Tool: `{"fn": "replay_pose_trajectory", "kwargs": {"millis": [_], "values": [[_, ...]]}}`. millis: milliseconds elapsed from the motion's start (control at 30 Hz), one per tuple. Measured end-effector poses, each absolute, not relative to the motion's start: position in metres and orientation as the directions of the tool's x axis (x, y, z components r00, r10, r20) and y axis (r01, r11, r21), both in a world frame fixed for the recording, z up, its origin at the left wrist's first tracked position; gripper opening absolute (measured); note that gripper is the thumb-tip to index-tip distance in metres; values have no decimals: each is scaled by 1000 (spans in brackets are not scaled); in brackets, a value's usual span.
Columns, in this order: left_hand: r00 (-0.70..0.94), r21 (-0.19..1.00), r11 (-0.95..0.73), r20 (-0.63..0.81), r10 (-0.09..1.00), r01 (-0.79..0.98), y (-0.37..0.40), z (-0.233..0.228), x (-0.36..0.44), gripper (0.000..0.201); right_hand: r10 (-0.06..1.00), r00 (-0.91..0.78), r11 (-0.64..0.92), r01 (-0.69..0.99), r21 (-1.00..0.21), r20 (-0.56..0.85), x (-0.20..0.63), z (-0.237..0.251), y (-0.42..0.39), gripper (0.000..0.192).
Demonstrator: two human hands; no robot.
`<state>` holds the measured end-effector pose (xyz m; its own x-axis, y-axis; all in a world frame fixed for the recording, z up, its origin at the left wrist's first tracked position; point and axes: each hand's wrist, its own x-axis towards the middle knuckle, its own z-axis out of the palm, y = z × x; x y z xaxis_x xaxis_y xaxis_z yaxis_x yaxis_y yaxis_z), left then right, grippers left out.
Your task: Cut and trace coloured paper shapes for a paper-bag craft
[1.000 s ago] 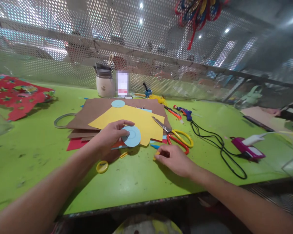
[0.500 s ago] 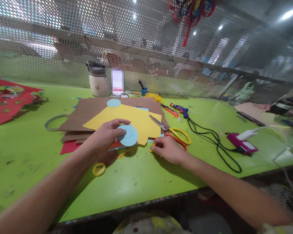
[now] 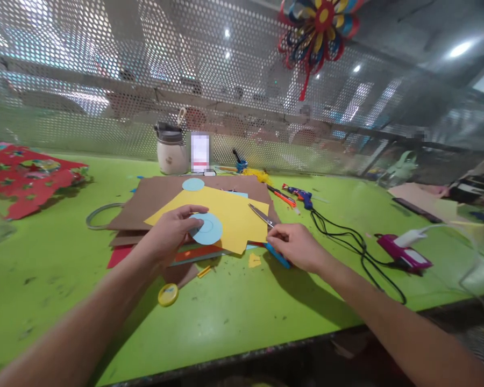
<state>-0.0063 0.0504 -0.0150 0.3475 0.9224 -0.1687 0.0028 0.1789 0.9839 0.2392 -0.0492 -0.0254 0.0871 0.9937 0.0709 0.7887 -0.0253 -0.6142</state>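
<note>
My left hand (image 3: pixel 176 230) pinches a light blue paper disc (image 3: pixel 210 230) between thumb and fingers, over a yellow sheet (image 3: pixel 229 217). A smaller ring is drawn on the disc. On the right, my right hand (image 3: pixel 291 244) is closed on the scissors (image 3: pixel 262 216) near their pivot; the blades lie over the yellow sheet and the handles are hidden behind the hand. A small yellow paper scrap (image 3: pixel 254 260) lies on the table just left of that hand. Another blue disc (image 3: pixel 193 184) rests on brown card (image 3: pixel 145 196) behind the yellow sheet.
A yellow ring-shaped roll (image 3: pixel 168 295) lies near the front of the green table (image 3: pixel 226 333). A cutter (image 3: pixel 282 196), a glue gun (image 3: pixel 300 194) with a black cord and a purple power block (image 3: pixel 403 252) are to the right. A jar (image 3: pixel 171 153) and a phone (image 3: pixel 200 152) stand behind.
My right hand has let go of the small yellow scrap, moved up and right, and closed on the scissors. The left hand still holds the blue disc. The whole view has shifted slightly.
</note>
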Motion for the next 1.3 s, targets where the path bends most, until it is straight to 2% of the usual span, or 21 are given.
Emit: {"fn": "replay_pose_trajectory", "kwargs": {"millis": [133,300,433,533,700,767,933,1100,1300], "values": [[334,993,121,-119,935,13,54,-19,-6,48,987,37,61,817,-573,156,248,-25,-40,17],[344,996,64,-82,936,63,53,-22,-4,49,944,-213,306,851,-426,253,239,-31,-30,17],[292,996,19,-44,955,87,51,-19,-5,47,886,-397,458,834,-307,241,220,-38,-24,23],[207,992,-11,-15,978,124,53,-14,-11,47,857,-467,513,817,-263,220,210,-42,-22,27],[58,970,-47,34,998,237,64,-10,-24,47,875,-433,473,858,-200,215,220,-45,-23,47],[33,951,-63,55,998,303,69,-11,-30,46,885,-410,450,876,-174,223,229,-45,-22,40],[12,862,-100,108,994,498,85,-15,-42,36,872,-424,465,874,-140,245,242,-45,-12,9],[7,804,-109,129,992,585,100,-25,-51,40,841,-461,509,851,-125,284,239,-53,3,25],[-28,822,-56,87,996,567,109,-30,-62,38,831,-451,505,857,-104,324,237,-60,4,24]]}}
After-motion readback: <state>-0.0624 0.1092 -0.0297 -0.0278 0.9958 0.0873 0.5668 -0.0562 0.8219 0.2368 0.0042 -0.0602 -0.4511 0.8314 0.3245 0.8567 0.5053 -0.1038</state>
